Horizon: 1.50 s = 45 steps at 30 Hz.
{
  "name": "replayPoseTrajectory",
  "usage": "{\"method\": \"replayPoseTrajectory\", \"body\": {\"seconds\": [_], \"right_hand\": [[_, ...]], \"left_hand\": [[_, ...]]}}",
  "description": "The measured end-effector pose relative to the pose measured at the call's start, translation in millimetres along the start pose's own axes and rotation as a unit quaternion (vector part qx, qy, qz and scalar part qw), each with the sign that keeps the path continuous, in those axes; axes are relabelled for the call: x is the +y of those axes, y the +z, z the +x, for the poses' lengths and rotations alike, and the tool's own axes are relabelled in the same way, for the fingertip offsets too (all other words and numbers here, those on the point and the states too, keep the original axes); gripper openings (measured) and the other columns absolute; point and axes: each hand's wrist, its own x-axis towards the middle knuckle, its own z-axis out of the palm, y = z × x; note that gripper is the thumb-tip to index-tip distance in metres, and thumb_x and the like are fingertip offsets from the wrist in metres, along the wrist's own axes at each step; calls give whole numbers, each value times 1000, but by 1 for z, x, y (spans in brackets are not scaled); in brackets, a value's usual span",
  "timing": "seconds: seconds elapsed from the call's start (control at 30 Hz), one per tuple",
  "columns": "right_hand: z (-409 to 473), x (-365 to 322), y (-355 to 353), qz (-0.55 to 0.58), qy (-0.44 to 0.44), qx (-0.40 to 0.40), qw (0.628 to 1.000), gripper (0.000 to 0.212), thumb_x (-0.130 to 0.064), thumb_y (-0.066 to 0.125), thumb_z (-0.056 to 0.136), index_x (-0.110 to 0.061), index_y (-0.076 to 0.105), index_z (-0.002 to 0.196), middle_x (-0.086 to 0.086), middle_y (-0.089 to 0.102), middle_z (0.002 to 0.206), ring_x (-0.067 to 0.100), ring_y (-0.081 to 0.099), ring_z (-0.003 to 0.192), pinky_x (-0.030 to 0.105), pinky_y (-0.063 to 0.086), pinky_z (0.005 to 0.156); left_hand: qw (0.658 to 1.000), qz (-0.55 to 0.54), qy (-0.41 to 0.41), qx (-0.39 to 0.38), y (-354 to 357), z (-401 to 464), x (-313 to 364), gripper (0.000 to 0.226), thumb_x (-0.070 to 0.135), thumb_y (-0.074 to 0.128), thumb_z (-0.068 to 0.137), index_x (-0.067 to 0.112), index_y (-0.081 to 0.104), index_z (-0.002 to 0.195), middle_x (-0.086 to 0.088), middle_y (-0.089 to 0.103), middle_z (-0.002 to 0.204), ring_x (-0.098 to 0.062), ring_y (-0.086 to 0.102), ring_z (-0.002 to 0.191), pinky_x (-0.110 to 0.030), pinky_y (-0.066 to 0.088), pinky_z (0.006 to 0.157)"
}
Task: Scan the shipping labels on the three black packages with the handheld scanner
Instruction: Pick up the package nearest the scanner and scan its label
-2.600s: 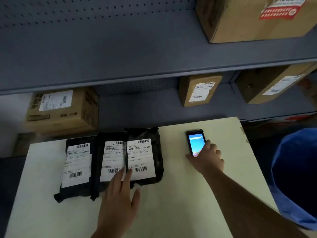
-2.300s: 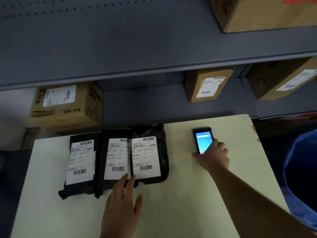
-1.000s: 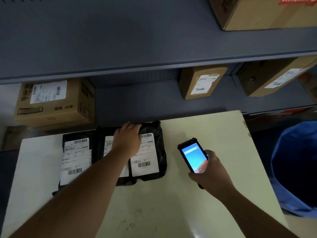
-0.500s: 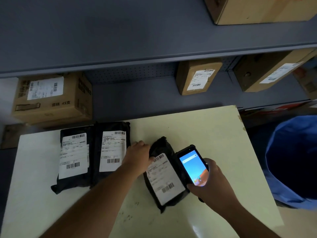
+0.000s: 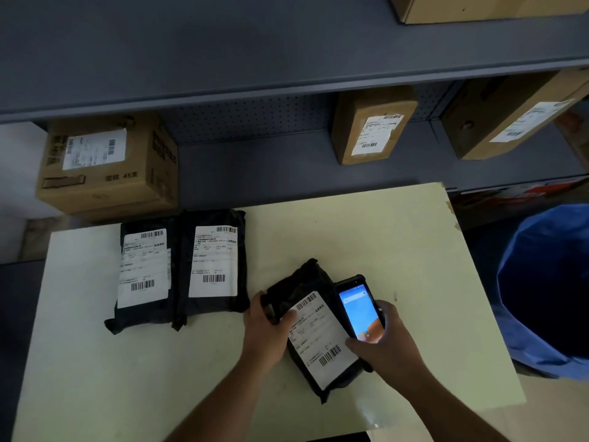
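Observation:
Two black packages lie side by side at the table's back left, the left package [image 5: 143,272] and the middle package [image 5: 213,264], white labels up. The third black package [image 5: 318,333] lies tilted near the table's middle, label up. My left hand [image 5: 266,330] grips its left edge, thumb on the label. My right hand [image 5: 385,346] holds the handheld scanner [image 5: 358,309], screen lit, over the package's right edge.
The pale table [image 5: 398,250] stands against a grey shelf unit [image 5: 255,81]. Cardboard boxes sit on the shelves, one large at the left [image 5: 105,167], one small [image 5: 373,126], another at the right [image 5: 510,119]. A blue bin [image 5: 548,288] stands right of the table.
My left hand pulled the right-hand package away from the other two toward me. My right hand lifted the scanner off the table and brought it beside that package.

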Motion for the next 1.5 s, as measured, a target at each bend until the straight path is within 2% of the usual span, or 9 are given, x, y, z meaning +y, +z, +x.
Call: {"method": "replayPoseTrajectory", "body": {"seconds": [0.2,0.37,0.5,0.63,0.77,1.0,1.27,1.4,1.5], "right_hand": [[4,2,17,45,15,-28,998,79,-22,93,76,-36,46,138,4,71,112,23,76,97,47,69,84],[-4,0,18,51,-7,-48,998,72,-19,94,76,-40,50,129,1,70,115,22,74,101,48,69,88],[-13,-6,14,39,-22,-65,997,74,-21,95,77,-42,48,129,-2,69,114,20,74,100,38,69,81],[-26,-17,8,18,-57,-93,994,75,-20,96,77,-43,48,130,-8,69,116,13,73,95,23,63,65],[-41,-33,0,-32,-89,-87,992,80,-25,91,70,-48,48,133,-7,65,112,17,67,75,26,60,58],[-80,-77,-42,-241,-197,-46,949,91,-43,87,71,-41,37,147,-21,52,128,10,62,103,28,59,85],[-127,-128,-65,-343,-226,-36,911,85,-54,79,75,-42,35,147,-17,56,133,15,66,105,31,60,86],[-145,-144,-72,-383,-212,-46,898,81,-53,80,73,-38,40,142,-12,62,127,18,67,104,34,62,87],[-155,-154,-76,-394,-196,-45,897,72,-50,80,70,-35,46,132,-8,64,114,17,69,94,35,63,79]], "left_hand": [[997,-63,-39,-30,8,-6,9,37,38,68,95,23,56,127,-1,69,110,-15,68,95,-32,57,72],[990,-101,-72,-68,9,-11,17,43,44,69,93,20,49,122,-5,69,107,-20,69,96,-36,57,78],[971,-158,-118,-134,-3,-10,22,55,54,74,83,20,62,125,-7,78,111,-26,72,106,-48,56,100],[965,-173,-112,-161,-17,-14,33,32,46,71,93,21,75,112,-6,82,103,-26,74,104,-43,56,97],[979,-146,-56,-132,-38,-17,48,47,60,72,81,30,72,117,-4,81,105,-27,75,102,-51,56,99],[991,-124,50,-30,-86,-34,75,58,70,67,74,34,68,119,5,76,114,-20,71,107,-51,57,98],[984,-131,106,54,-125,-55,97,40,59,69,84,29,68,110,3,76,109,-22,71,104,-48,57,94],[977,-135,138,92,-144,-62,115,33,49,68,93,21,66,110,4,74,103,-16,68,97,-30,50,70],[970,-146,165,99,-157,-67,126,19,44,69,95,26,64,101,6,73,100,-13,68,95,-29,48,71]]}}
